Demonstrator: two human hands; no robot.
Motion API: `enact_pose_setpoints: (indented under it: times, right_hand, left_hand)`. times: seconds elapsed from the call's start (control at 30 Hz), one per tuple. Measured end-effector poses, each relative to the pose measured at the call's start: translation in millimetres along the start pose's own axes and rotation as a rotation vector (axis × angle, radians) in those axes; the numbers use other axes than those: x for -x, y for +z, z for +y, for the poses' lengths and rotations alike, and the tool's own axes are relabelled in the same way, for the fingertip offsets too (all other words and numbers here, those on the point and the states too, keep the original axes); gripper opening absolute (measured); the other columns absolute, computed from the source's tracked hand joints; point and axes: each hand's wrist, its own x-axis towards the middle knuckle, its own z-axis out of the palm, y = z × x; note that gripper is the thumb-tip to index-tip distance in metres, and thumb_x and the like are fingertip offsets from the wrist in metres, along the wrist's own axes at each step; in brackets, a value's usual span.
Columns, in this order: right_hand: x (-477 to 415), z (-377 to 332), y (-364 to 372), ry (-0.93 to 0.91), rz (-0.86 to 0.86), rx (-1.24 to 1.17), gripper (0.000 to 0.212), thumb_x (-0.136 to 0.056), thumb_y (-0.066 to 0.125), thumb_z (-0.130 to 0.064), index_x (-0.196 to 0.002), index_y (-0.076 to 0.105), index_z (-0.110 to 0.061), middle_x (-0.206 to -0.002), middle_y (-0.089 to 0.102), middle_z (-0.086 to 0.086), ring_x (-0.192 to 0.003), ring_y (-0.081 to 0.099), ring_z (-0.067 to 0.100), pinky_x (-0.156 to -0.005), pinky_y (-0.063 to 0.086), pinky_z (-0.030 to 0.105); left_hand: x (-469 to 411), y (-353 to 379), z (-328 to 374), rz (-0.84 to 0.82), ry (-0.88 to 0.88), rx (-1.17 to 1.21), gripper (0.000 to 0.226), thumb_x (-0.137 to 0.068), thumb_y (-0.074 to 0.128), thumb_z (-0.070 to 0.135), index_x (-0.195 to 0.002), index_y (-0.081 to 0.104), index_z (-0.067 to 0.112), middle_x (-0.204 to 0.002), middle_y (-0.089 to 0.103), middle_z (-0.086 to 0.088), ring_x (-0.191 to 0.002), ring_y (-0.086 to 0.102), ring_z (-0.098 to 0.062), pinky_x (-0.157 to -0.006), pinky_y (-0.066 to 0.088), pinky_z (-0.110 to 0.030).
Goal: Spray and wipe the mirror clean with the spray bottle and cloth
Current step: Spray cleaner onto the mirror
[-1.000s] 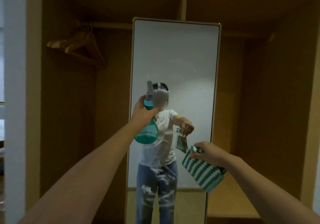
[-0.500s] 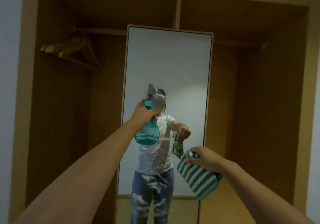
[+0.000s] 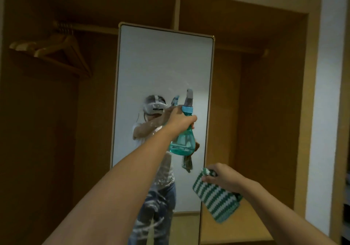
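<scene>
Tall narrow mirror [image 3: 164,65], light-framed: stood upright at the middle of an open wooden wardrobe [image 3: 265,102], in front of its central divider; bore white smears [image 3: 157,208] over the lower half of the glass; gave back the person with bottle and cloth. Translucent teal spray bottle [image 3: 182,142], blue collar, grey trigger head: was held upright and raised before the right half of the glass, head turned toward it; could not be judged as touching the glass or clear of it. Person's left hand [image 3: 180,121]: was clamped round the bottle's neck just below the collar, fingers curled about it, arm stretched forward from lower left. Knitted cloth [image 3: 214,197], green-and-white striped: hung below and to the right of the bottle, apart from it, across the mirror's lower right edge as viewed. Person's right hand [image 3: 223,178]: pinched the cloth at its upper corner, fingers curled on it; lay lower than the left hand and well apart from it. Several wooden hangers [image 3: 51,49]: hung bunched on the rail [image 3: 91,28] at the wardrobe's upper left, well apart from the mirror. Strip of white wall [image 3: 322,112]: ran down the right edge of the view, beside the wardrobe.
</scene>
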Motion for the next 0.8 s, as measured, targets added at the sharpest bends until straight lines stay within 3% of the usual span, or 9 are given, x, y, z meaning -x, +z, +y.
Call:
enact_pose_setpoints:
  times: [0.33, 0.5, 0.67, 0.8]
  right_hand:
    - [12, 13, -4, 0.037, 0.008, -0.003, 0.018, -0.092, 0.052, -0.041, -0.09, 0.052, -0.024, -0.081, 0.057, -0.006, -0.071, 0.056, 0.008, -0.064, 0.043, 0.023]
    - [8, 10, -1, 0.038, 0.011, 0.005, 0.019, -0.091, 0.053, -0.043, -0.085, 0.051, -0.025, -0.08, 0.057, -0.007, -0.068, 0.055, 0.007, -0.063, 0.043, 0.023]
    - [0, -6, 5, -0.025, -0.008, 0.024, 0.021, -0.092, 0.052, -0.041, -0.077, 0.047, -0.027, -0.079, 0.055, -0.005, -0.066, 0.052, 0.007, -0.061, 0.04, 0.023]
    - [-9, -20, 13, -0.073, -0.022, 0.034, 0.02, -0.093, 0.052, -0.041, -0.079, 0.048, -0.026, -0.077, 0.053, -0.006, -0.067, 0.051, 0.008, -0.06, 0.039, 0.025]
  left_hand:
    - [-3, 20, -18, 0.032, -0.043, 0.003, 0.016, -0.083, 0.056, 0.006, -0.088, 0.042, 0.011, -0.066, 0.046, 0.0, -0.056, 0.046, -0.01, -0.052, 0.037, -0.02]
    - [0, 9, -40, 0.079, -0.076, 0.007, 0.031, -0.076, 0.061, 0.009, -0.1, 0.041, 0.013, -0.077, 0.054, -0.009, -0.068, 0.054, -0.02, -0.074, 0.049, -0.04]
    - [15, -12, -75, 0.126, -0.128, 0.009, 0.01, -0.081, 0.059, 0.005, -0.089, 0.053, 0.007, -0.063, 0.053, -0.003, -0.055, 0.051, -0.013, -0.054, 0.045, -0.021]
    - [29, -35, -101, 0.215, -0.154, -0.049, 0.018, -0.077, 0.061, 0.005, -0.094, 0.053, 0.008, -0.064, 0.053, -0.003, -0.057, 0.052, -0.016, -0.056, 0.045, -0.026]
